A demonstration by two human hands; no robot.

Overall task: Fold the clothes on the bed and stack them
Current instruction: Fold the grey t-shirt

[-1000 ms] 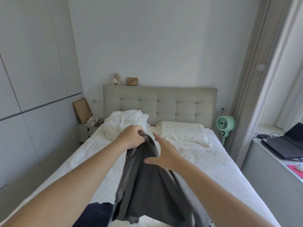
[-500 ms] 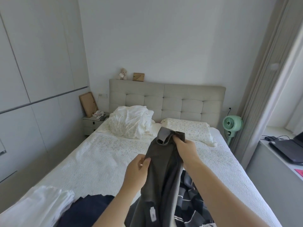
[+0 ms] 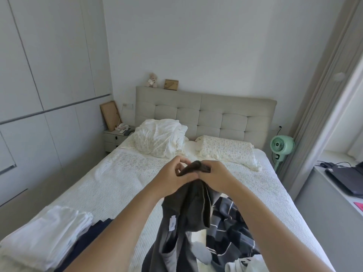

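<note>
Head view, nearest edge first: white socks (image 3: 238,265) and a grey sock (image 3: 202,254) lie at the bottom right of the bed (image 3: 121,173), next to a dark striped garment (image 3: 233,222) crumpled on the cover. At the left near edge sits a stack of folded white clothes (image 3: 47,230), with a navy garment (image 3: 88,238) just beside it, partly under the left forearm. A dark grey garment (image 3: 188,209) hangs from both hands above the bed, its lower part draping down to the near edge over the striped one; a small white label shows on its inner side. Left hand (image 3: 172,179) pinches the top edge of the grey garment between thumb and curled fingers. Right hand (image 3: 218,177) grips the same top edge, fingers wrapped round the bunched fabric, touching the left hand. Both hands are held up at mid-bed. Farther back, a rumpled white duvet (image 3: 161,138) sits at the left of the bed head, a patterned pillow (image 3: 227,152) at the right. Behind them is a tufted beige headboard (image 3: 206,110) with a small teddy bear (image 3: 152,80) and a wooden frame (image 3: 171,84) on top. A nightstand (image 3: 115,138) stands at the left, a green fan (image 3: 281,146) at the right, and a laptop (image 3: 347,177) on the ledge at far right.
</note>
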